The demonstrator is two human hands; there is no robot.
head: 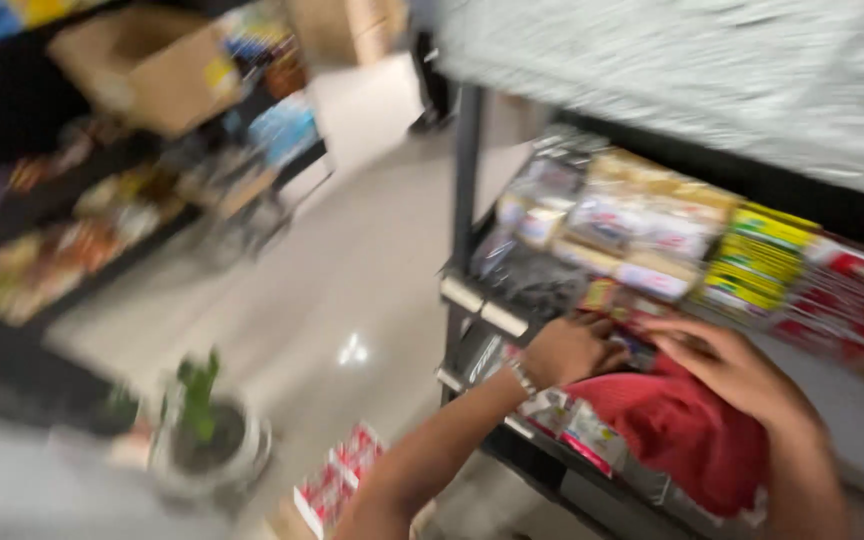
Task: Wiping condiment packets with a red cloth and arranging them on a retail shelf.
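Head view, one blurred frame, shelf bay on our right. Item: our left hand (pixel 567 350), watch at the wrist, fingers curled over small packets (pixel 607 297) at the front edge of the middle shelf (pixel 482 305); whether it gripped one we could not tell. Item: our right hand (pixel 727 365), fingers bent and spread, pressed down on a red bag (pixel 682 430) that sat on the lower shelf just beside the left hand. Item: rows of wrapped goods behind, among them yellow-green packs (pixel 757 260) and red-and-white packs (pixel 852 295) (details lost to motion). Item: red-and-white cartons (pixel 337 480) on the pale floor (pixel 332 290), near a potted plant (pixel 202 430).
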